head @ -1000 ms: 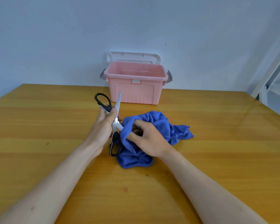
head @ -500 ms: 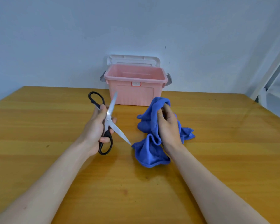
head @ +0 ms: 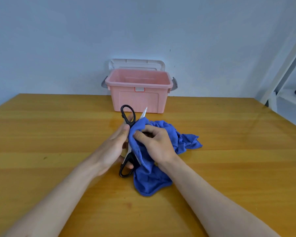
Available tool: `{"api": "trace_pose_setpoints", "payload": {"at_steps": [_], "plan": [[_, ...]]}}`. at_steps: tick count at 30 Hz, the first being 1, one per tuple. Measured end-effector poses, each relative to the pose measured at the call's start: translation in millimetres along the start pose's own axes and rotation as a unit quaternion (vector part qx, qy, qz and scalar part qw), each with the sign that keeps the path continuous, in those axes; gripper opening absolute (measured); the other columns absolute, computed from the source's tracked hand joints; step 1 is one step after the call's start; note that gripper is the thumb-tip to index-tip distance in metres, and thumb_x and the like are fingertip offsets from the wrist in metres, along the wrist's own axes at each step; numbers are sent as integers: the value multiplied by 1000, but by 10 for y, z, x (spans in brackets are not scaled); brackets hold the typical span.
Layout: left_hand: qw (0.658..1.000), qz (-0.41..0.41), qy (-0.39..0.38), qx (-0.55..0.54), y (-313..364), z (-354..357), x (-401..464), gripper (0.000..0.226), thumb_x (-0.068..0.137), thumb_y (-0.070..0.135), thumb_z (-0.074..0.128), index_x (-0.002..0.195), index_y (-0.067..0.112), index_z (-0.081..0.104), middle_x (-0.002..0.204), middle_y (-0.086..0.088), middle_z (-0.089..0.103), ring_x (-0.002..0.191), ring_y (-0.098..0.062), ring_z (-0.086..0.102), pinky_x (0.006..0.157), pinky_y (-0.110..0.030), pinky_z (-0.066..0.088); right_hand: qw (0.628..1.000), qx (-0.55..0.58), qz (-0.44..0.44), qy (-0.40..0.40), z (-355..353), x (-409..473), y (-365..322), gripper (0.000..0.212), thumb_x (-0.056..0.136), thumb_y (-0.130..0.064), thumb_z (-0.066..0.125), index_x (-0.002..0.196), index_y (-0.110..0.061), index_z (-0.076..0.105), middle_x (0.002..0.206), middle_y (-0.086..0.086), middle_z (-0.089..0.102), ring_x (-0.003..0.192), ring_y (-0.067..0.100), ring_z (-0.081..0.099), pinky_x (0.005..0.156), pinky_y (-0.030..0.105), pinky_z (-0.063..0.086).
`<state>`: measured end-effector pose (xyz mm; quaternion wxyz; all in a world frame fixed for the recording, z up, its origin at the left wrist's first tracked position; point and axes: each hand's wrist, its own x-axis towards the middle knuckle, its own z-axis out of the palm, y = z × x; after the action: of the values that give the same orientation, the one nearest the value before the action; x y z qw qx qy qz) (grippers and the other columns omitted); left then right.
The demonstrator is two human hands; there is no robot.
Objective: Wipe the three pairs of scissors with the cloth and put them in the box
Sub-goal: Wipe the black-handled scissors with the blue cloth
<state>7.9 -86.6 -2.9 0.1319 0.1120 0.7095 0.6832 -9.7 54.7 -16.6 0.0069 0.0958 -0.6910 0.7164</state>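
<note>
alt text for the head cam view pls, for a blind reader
Over a wooden table, the left hand holds open black-handled scissors while the right hand pinches a blue cloth around one blade. An open pink box stands behind.

Two forearms extend from the lower frame edge. Both are bare to the hands: left hand, right hand. No sleeves are visible.

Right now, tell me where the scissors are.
In the head view, the scissors are at table centre, held open by the left hand, blades inside the blue cloth gripped by the right hand, before the pink box.
</note>
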Motion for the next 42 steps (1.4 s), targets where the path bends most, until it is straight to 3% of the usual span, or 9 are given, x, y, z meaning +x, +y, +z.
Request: {"api": "trace_pose_setpoints", "payload": {"at_steps": [5,8,10,14,17,20,23,32,42], "plan": [[998,30,47,40,-27,115,18,32,104,43,28,124,58,48,80,18,71,52,2,36,43,-19,40,997,45,2,60,11,38,28,10,97,-12,60,102,-12,69,99,9,74,95,21,71,89,39,57],[991,71,105,32,-64,125,72,37,106,20,32,127,41,55,104,15,73,69,13,51,73,-14,54,998,59,9,13,-12,39,32,19,95,-5,60,112,-12,65,106,11,73,99,22,71,89,37,58],[992,75,98,33,-95,100,82,42,107,16,32,136,38,51,119,18,68,101,8,63,73,-11,51,998,55,1,-10,-37,54,41,27,92,2,60,117,-7,62,108,13,73,99,25,71,88,37,58],[995,54,85,18,-93,77,81,46,107,15,32,137,46,48,92,20,69,63,4,60,45,-12,41,999,42,-10,-33,-65,70,42,33,90,9,58,120,-3,61,110,17,71,102,30,70,92,47,56],[995,62,79,13,-99,48,97,52,104,11,38,138,49,44,100,21,68,79,0,57,70,-22,46,998,62,-9,2,-44,75,52,29,93,5,57,119,-6,62,111,13,72,102,27,70,93,49,56],[989,65,78,110,-127,47,98,63,99,8,48,136,58,36,100,0,55,65,-5,49,56,-23,44,997,65,8,47,-79,114,55,21,99,-5,53,116,-13,63,109,8,73,101,22,71,94,47,55],[986,72,101,112,-162,90,113,59,97,5,53,144,39,39,95,-1,54,55,-7,45,46,-22,36,996,26,27,77,-102,157,79,17,102,-15,50,110,-15,65,100,7,74,95,21,71,91,48,56],[976,58,174,119,-195,21,133,48,94,0,58,131,31,54,87,1,65,49,-11,53,47,-22,45,997,66,25,-44,-167,172,142,35,90,6,63,122,-6,57,115,10,71,105,27,70,93,47,55],[976,38,189,102,-181,16,125,37,92,5,64,124,23,62,91,-12,69,48,-15,57,49,-19,47,999,-26,4,-26,-136,199,161,21,95,-3,59,114,-9,63,105,6,75,96,19,72,83,34,59]]}}
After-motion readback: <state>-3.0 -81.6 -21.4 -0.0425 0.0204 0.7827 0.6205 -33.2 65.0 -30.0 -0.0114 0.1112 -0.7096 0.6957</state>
